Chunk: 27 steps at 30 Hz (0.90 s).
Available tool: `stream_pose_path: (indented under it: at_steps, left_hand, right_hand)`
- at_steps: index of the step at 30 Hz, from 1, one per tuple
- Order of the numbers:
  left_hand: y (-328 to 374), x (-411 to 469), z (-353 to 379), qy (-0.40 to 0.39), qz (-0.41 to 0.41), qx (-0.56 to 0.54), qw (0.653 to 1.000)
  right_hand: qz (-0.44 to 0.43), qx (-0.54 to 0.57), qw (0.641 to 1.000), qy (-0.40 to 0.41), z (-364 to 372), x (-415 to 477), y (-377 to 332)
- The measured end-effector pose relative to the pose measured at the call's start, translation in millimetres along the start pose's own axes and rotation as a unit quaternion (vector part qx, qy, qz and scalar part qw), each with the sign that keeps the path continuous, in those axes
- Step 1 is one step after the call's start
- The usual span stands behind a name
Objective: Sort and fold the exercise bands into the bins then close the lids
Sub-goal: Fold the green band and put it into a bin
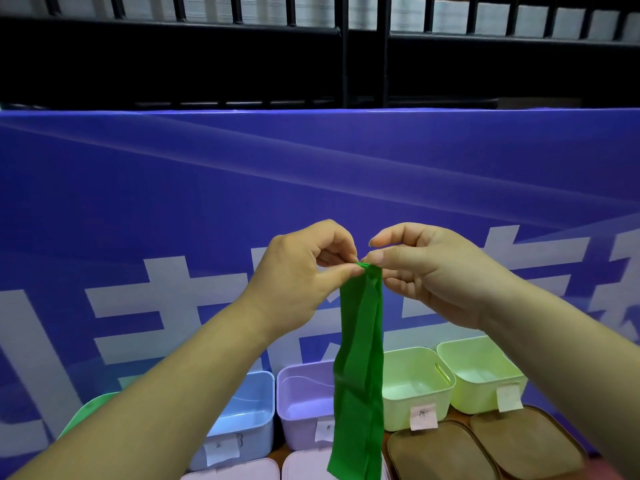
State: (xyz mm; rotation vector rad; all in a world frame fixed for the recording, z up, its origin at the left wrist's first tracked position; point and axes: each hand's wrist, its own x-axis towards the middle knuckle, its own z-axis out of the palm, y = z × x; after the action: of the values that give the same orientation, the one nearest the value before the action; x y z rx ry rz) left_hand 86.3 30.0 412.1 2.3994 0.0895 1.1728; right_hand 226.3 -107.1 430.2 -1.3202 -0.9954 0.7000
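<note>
Your left forearm [138, 393] and right forearm [571, 358] rise from the lower corners and meet mid-frame. There the fingers [350, 271] of your left hand [298, 271] and right hand [436, 275] pinch together on the top end of the green band [360, 358]. Its long axis hangs straight down from that pinch, creased lengthwise, and it runs off the bottom edge in front of the purple bin [298, 375] and the pale green bin [415, 358]. Both hands are equally near. Open air lies either side, likely room to lift the lower end into a fold. Brown lids [440, 455] lie at the lower right.
</note>
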Motion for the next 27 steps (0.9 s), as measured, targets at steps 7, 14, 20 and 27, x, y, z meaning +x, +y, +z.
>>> stream_pose_path:
  at_steps: [7, 14, 20, 27]
  left_hand:
    - [-11, 1, 0, -0.010, -0.021, 0.026, 0.999]
    - [-27, -10, 7, -0.043, -0.114, -0.140, 0.983]
    - [-39, -24, 15, -0.023, -0.136, -0.183, 0.973]
    - [-55, -51, 23, -0.002, -0.182, -0.197, 0.963]
  right_hand:
    - [-0.094, -0.183, 0.978, 0.025, 0, 1, 1]
    - [-0.143, -0.220, 0.965, 0.027, 0, 14, 17]
    - [-0.154, -0.257, 0.954, 0.018, 3, 19, 41]
    - [-0.125, -0.240, 0.963, 0.019, 13, 12, 75]
